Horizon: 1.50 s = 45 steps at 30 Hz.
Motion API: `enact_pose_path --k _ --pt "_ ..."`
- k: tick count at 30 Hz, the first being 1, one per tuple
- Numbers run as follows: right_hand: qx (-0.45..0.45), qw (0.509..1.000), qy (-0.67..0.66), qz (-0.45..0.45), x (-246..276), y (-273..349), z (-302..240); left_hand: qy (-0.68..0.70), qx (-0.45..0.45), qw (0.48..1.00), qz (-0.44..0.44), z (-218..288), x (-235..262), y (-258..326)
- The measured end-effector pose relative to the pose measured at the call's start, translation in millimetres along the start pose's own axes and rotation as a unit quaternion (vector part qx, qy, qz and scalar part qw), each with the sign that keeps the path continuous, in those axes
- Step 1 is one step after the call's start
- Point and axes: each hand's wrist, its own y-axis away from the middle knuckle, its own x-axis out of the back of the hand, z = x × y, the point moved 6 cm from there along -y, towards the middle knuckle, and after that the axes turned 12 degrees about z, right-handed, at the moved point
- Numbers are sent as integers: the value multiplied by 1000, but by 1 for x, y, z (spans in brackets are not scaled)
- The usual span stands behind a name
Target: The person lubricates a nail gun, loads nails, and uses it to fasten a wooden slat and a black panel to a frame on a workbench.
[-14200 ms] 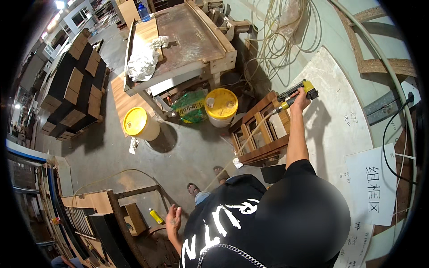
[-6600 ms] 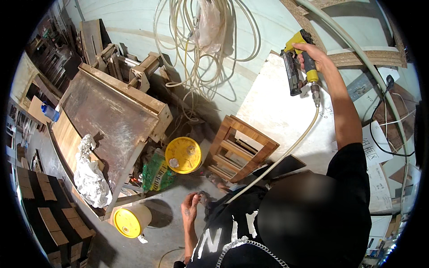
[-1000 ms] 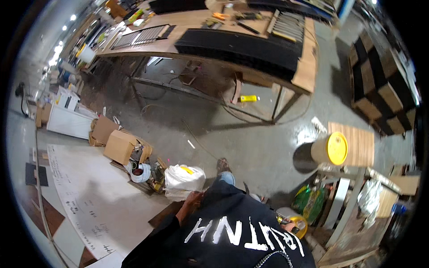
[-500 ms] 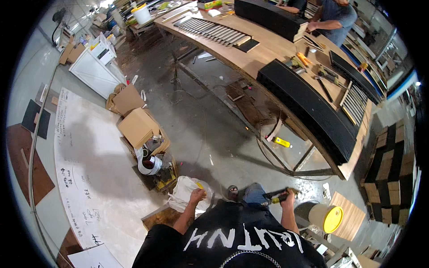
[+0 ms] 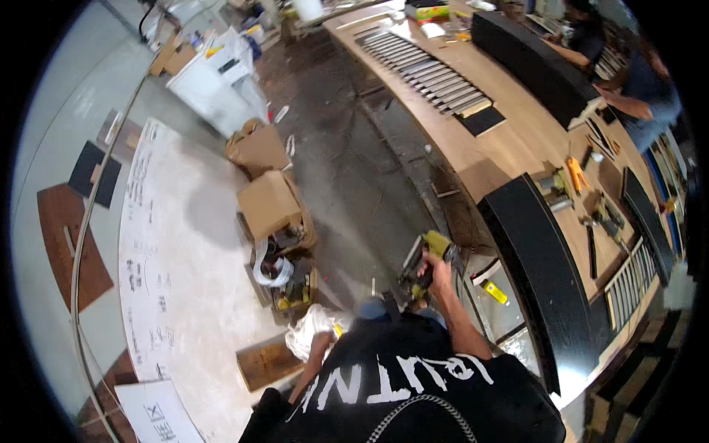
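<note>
My right hand [image 5: 437, 273] is closed round the handle of a green and black nail gun [image 5: 439, 244], held out in front of my body above the floor. My left hand [image 5: 320, 345] is low beside a crumpled white bag [image 5: 304, 329], its fingers curled. A small yellow piece [image 5: 338, 330] shows by these fingers; whether they grip it or the bag is unclear. Left of the bag sits an open wooden box [image 5: 262, 365].
A long wooden workbench [image 5: 450, 140] on the right bears black curved panels [image 5: 535, 258], slatted pieces [image 5: 425, 70] and tools. Two people work at its far side. Cardboard boxes [image 5: 269, 205] and a large white board [image 5: 188, 295] lie to the left. A yellow bottle [image 5: 495, 292] is under the bench.
My right hand has raised the nail gun forward and leftward from my right side. My left hand has drawn back slightly beside the bag. The view has turned rightward.
</note>
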Motion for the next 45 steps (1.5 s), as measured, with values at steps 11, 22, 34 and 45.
enact_pose_path --k 11,22,34,45 --pt "-99 933 -144 -315 -252 4 -143 44 -310 894 319 529 166 -110" --pt "-79 847 -288 -439 -390 -52 -224 -38 -431 831 350 578 275 -198" --pt "14 836 -351 -422 -464 -134 -257 462 -348 796 179 569 328 -346" --pt "150 966 -156 -141 -419 -222 -306 547 -161 817 -89 724 207 -535"
